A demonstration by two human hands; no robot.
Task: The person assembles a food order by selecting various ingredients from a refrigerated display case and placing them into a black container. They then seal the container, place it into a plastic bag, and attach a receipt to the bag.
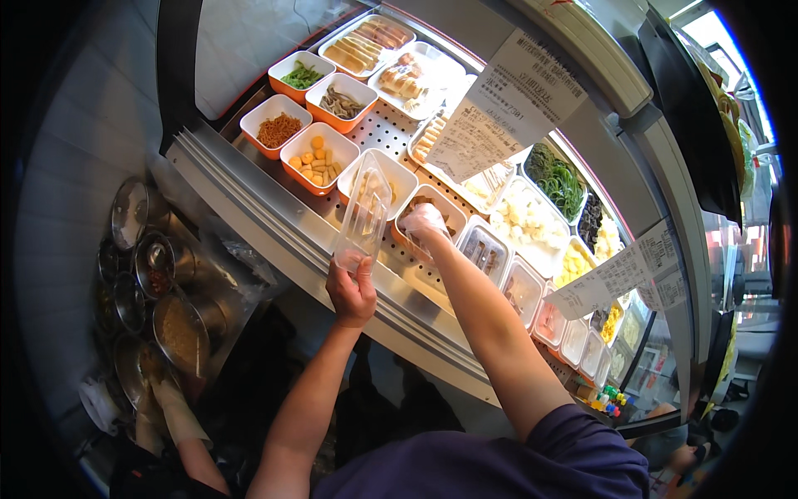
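Observation:
My left hand (353, 291) is closed on a clear plastic container (364, 216), thumb in front, and holds it tilted upright before the counter's metal edge. My right hand (426, 220), apparently in a thin clear glove, reaches down into an orange-and-white tub (453, 218) of brown food pieces. Its fingers are hidden among the food. Partly behind the clear container stands another white tub (401, 179). Left of it, a tub (318, 162) holds yellow balls and short tan sticks.
A tub of orange shreds (278, 130), a tub of greens (302, 75) and trays of skewers (357, 51) fill the left. Paper slips (509, 100) hang from the glass frame. Lidded boxes (485, 249) line the right. At lower left, another person's gloved hands (170, 407) work among metal bowls (181, 333).

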